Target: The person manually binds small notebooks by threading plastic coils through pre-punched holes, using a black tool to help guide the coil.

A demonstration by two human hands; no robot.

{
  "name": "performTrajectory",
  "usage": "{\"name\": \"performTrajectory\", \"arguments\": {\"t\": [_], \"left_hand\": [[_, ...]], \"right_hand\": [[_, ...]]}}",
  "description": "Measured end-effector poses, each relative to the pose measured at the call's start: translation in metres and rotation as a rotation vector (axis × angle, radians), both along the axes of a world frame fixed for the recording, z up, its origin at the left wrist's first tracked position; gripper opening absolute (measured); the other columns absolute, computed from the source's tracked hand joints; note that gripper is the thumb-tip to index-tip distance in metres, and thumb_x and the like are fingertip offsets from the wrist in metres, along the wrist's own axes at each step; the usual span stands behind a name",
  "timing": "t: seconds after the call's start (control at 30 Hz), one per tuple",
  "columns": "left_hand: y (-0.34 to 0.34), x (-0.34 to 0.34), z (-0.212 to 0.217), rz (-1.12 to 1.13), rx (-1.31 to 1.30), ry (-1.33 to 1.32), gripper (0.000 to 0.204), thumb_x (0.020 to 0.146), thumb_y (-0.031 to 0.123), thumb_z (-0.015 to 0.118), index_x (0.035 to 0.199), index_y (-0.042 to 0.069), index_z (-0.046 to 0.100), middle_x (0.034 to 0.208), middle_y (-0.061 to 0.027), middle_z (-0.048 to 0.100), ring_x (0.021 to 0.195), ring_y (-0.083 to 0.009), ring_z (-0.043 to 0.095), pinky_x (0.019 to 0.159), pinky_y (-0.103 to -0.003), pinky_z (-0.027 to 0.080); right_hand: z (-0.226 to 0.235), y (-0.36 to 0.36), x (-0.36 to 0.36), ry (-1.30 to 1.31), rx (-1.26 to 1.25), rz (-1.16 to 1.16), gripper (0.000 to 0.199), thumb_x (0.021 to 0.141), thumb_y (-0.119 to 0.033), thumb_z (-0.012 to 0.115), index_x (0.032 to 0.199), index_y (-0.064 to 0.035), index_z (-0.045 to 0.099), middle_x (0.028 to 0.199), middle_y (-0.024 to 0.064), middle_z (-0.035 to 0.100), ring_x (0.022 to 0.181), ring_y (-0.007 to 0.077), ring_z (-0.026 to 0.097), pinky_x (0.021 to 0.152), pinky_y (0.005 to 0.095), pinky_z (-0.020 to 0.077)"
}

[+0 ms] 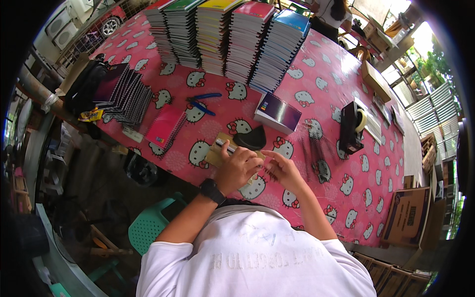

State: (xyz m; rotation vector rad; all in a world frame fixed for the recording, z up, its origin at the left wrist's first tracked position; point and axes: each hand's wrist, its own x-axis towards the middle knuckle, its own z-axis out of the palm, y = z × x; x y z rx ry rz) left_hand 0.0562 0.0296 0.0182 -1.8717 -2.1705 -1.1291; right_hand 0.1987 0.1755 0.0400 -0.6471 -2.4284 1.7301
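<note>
My left hand (239, 171), with a dark watch on the wrist, rests over a tan flat piece (214, 157) near the table's front edge. Its fingers are curled down around something I cannot make out. A narrow pale strip with a dark edge (226, 146) shows beside the raised finger. Close on the right, my right hand (283, 171) has its fingers bent toward the left hand; whether they hold anything is hidden. Just beyond both hands lies a black half-round piece (251, 138). A purple-covered stack (279, 113) sits farther off to the right.
Tall stacks of spiral notebooks (213, 37) stand at the back. Blue-handled pliers (203, 104), a pink notebook (166, 126) and dark notebooks (131, 96) lie left. Loose black coils (321, 151) and a tape dispenser (350, 129) are right. A green stool (151, 225) stands lower left. Another person (329, 17) is behind.
</note>
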Motion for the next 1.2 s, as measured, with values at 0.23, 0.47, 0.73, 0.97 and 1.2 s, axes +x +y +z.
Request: {"name": "performTrajectory", "arguments": {"t": [0.23, 0.47, 0.73, 0.97, 1.2], "left_hand": [[0.006, -0.003, 0.000, -0.125, 0.003, 0.002, 0.018, 0.085, 0.038, 0.062, 0.093, 0.021, 0.062, 0.100, 0.0072, 0.057, 0.101, -0.0137, 0.053, 0.102, -0.053, 0.019], [0.004, -0.001, 0.006, -0.111, 0.049, -0.008, 0.019, 0.085, 0.037, 0.062, 0.094, 0.021, 0.063, 0.098, 0.0065, 0.059, 0.101, -0.0132, 0.054, 0.099, -0.045, 0.023], [0.005, -0.008, 0.001, -0.134, 0.015, -0.086, 0.015, 0.084, 0.033, 0.064, 0.091, 0.020, 0.065, 0.099, 0.0048, 0.061, 0.100, -0.0135, 0.054, 0.095, -0.040, 0.026], [-0.002, -0.009, 0.011, -0.252, -0.083, -0.121, 0.015, 0.085, 0.033, 0.062, 0.088, 0.019, 0.065, 0.107, 0.0029, 0.061, 0.102, -0.0160, 0.055, 0.094, -0.040, 0.029], [-0.007, -0.008, -0.003, -0.201, -0.079, -0.059, 0.020, 0.085, 0.035, 0.062, 0.095, 0.018, 0.062, 0.118, 0.0016, 0.058, 0.113, -0.0181, 0.052, 0.103, -0.048, 0.022]], "right_hand": [[-0.047, 0.037, -0.053, 0.019, 0.852, 0.036, 0.050, 0.080, -0.024, 0.069, 0.126, -0.0131, 0.054, 0.132, 0.0191, 0.046, 0.122, 0.0341, 0.044, 0.094, 0.0411, 0.0429], [-0.053, 0.024, -0.057, 0.045, 0.777, -0.050, 0.058, 0.065, -0.026, 0.074, 0.119, -0.0130, 0.057, 0.125, 0.0234, 0.047, 0.116, 0.0428, 0.043, 0.095, 0.0456, 0.0415], [-0.060, 0.017, -0.022, -0.035, 0.855, -0.131, 0.063, 0.064, -0.035, 0.077, 0.120, -0.0154, 0.057, 0.138, 0.0249, 0.036, 0.122, 0.0430, 0.038, 0.100, 0.0502, 0.0338], [-0.041, 0.020, -0.017, 0.075, 0.459, -0.255, 0.056, 0.068, -0.037, 0.078, 0.114, -0.0110, 0.061, 0.131, 0.0245, 0.045, 0.122, 0.0400, 0.043, 0.102, 0.0454, 0.0335], [-0.034, 0.027, 0.027, 0.102, -0.124, -0.069, 0.059, 0.071, -0.041, 0.077, 0.115, -0.0041, 0.061, 0.127, 0.0190, 0.051, 0.126, 0.0296, 0.044, 0.103, 0.0369, 0.0322]]}}
